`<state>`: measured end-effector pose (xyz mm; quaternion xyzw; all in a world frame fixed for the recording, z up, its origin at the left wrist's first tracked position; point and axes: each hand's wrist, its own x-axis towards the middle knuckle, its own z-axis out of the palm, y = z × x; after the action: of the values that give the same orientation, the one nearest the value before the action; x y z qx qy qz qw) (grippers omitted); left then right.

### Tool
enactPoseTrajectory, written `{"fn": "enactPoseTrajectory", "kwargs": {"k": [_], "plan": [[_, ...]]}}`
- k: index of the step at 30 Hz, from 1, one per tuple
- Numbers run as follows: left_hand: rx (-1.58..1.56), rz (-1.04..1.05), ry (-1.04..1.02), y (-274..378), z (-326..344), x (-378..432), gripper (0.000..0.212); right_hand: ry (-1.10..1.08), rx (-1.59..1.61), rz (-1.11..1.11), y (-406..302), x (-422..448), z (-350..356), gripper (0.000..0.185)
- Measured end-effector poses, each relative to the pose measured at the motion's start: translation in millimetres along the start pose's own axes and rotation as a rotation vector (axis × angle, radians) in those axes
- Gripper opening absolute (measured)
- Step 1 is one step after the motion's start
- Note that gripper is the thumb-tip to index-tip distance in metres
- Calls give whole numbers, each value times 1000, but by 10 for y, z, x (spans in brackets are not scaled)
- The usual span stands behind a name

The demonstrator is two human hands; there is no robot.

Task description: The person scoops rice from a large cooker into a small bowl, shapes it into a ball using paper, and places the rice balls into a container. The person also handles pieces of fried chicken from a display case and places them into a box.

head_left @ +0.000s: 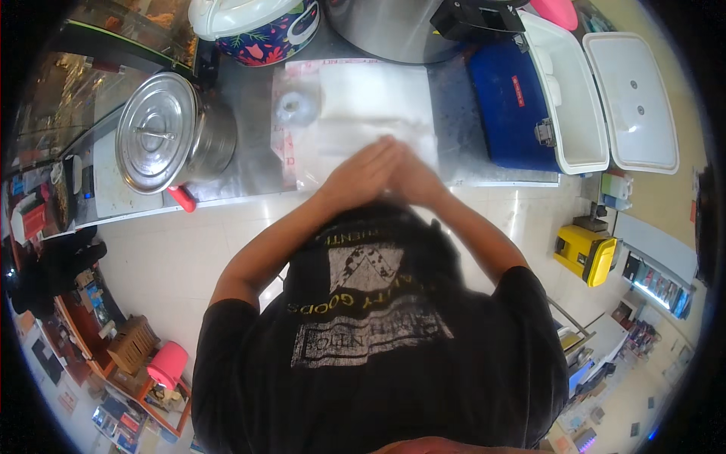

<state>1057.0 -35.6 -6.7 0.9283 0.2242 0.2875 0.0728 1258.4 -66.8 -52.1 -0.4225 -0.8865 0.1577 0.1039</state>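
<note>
My left hand [358,171] and my right hand [415,175] meet in front of my chest, fingers pointing away from me. They touch over the near edge of a stack of white sheets [371,93], paper or thin plastic. Whether anything lies between the palms is hidden. Beneath the sheets spreads a wrapper with red print [288,164]. A round, pale, translucent object [295,108] rests on its left part, too blurred to name.
The steel counter [252,119] carries a lidded steel pot [159,130] at left, a flower-patterned insulated container [266,42] and a large steel vessel [391,28] behind. At right stands an open blue cooler box [505,108]. A yellow bin [581,255] is on the floor.
</note>
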Motion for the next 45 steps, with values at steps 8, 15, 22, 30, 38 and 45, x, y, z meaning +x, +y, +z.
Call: {"fn": "enactPoseTrajectory", "kwargs": {"k": [8,15,22,30,38,45], "plan": [[42,-313,-77,-75,437,-412,49,329,151,228,-80,-45,170,58],[4,-690,-46,-94,505,-549,47,207,148,449,-165,-55,119,52],[-592,-725,-13,-474,435,-601,37,58,516,460,141,99,-256,34],[-559,-987,-266,-818,323,6,36,16,112,520,488,751,-172,23],[-17,-545,-547,-1090,350,275,22,-329,-51,360,774,929,-239,19],[-455,-793,-105,-887,450,-220,8,94,236,376,579,342,-78,11]]}}
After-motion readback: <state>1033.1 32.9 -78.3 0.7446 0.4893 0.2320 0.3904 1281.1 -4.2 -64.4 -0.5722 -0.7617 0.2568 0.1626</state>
